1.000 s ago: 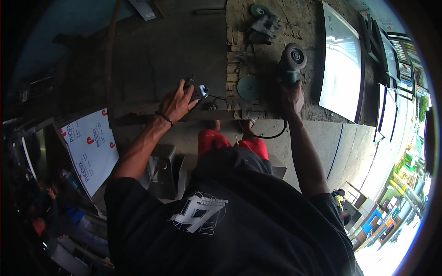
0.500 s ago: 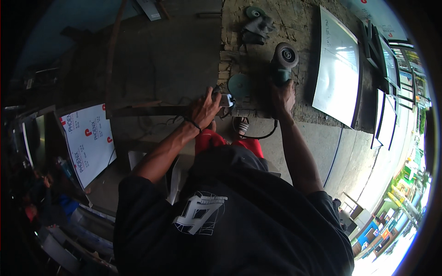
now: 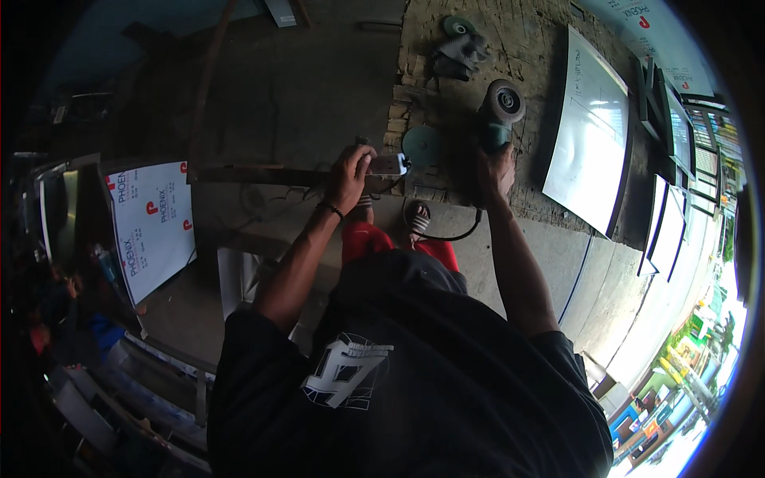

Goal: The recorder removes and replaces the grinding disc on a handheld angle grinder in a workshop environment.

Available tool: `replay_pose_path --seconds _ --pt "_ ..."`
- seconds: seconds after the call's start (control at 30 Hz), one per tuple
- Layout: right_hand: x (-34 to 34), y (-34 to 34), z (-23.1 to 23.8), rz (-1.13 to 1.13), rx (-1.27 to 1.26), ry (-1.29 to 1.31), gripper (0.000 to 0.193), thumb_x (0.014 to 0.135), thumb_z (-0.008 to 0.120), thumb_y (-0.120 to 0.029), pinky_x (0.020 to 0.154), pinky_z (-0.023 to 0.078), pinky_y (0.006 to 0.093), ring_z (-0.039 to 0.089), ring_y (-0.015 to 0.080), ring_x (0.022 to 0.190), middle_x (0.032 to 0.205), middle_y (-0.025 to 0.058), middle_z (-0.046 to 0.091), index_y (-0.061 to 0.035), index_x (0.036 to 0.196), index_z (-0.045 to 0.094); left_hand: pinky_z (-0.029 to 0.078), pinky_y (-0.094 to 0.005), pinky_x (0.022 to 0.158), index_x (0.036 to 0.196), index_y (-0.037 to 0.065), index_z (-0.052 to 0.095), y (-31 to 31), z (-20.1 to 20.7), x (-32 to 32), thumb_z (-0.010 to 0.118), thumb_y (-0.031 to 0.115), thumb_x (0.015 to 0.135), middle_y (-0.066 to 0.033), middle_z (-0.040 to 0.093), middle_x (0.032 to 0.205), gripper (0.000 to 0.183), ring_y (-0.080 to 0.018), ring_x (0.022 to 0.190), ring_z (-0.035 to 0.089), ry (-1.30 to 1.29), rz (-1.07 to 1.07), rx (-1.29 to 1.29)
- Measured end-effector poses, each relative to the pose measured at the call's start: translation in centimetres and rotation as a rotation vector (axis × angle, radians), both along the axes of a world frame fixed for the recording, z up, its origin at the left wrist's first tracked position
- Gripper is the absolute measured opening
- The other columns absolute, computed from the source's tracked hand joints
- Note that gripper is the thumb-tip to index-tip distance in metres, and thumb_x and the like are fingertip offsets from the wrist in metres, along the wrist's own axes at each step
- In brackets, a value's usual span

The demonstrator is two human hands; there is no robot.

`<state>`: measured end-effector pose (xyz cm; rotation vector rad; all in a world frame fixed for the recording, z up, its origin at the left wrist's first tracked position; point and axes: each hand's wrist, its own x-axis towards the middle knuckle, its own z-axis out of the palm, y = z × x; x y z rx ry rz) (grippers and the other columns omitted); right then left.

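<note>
The left hand (image 3: 348, 171), gripping a small metal piece (image 3: 388, 165), has moved rightward to the grinder's disc (image 3: 421, 145); the right hand (image 3: 494, 163) keeps clutching the angle grinder (image 3: 498, 111).

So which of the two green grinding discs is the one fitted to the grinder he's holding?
The nearer disc, beside the small metal piece in the left hand. The right hand grips that grinder. The other disc lies loose, farther up the bench.
</note>
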<state>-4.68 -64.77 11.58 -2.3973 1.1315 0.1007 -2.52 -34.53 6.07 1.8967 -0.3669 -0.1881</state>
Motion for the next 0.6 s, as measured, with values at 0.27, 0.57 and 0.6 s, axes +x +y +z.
replay_pose_path --seconds 0.27,0.57,0.6 --pt "-0.1 0.2 -0.4 -0.002 -0.042 -0.002 0.074 0.079 0.067 -0.062 0.092 0.048 0.0509 0.063 0.0431 0.109 0.112 0.0254 0.065 0.0 0.116 0.051 0.051 -0.0374 0.07 0.107 0.008 0.063 -1.3 -0.2 -1.4 0.055 0.008 0.099 -0.0118 0.061 0.094 0.012 -0.0294 0.083 0.064 -0.13 0.225 0.057" --pt "0.2 0.2 -0.1 -0.039 0.002 0.053 0.076 0.077 0.068 -0.066 0.093 0.047 0.0525 0.061 0.0437 0.111 0.115 0.0256 0.064 -0.0036 0.118 0.051 0.051 -0.0407 0.074 0.104 0.007 0.066 -0.5 0.4 -3.0 0.058 0.011 0.096 -0.014 0.063 0.095 0.012 -0.0337 0.087 0.064 -0.133 0.206 0.073" --pt "0.2 0.0 -0.4 -0.034 0.0 0.051 0.076 0.077 0.068 -0.066 0.093 0.047 0.0525 0.062 0.044 0.11 0.115 0.0258 0.064 -0.0036 0.118 0.051 0.05 -0.0402 0.073 0.102 0.006 0.066 -0.3 0.7 -3.0 0.058 0.012 0.096 -0.0142 0.063 0.094 0.011 -0.0335 0.087 0.064 -0.146 0.18 0.058"
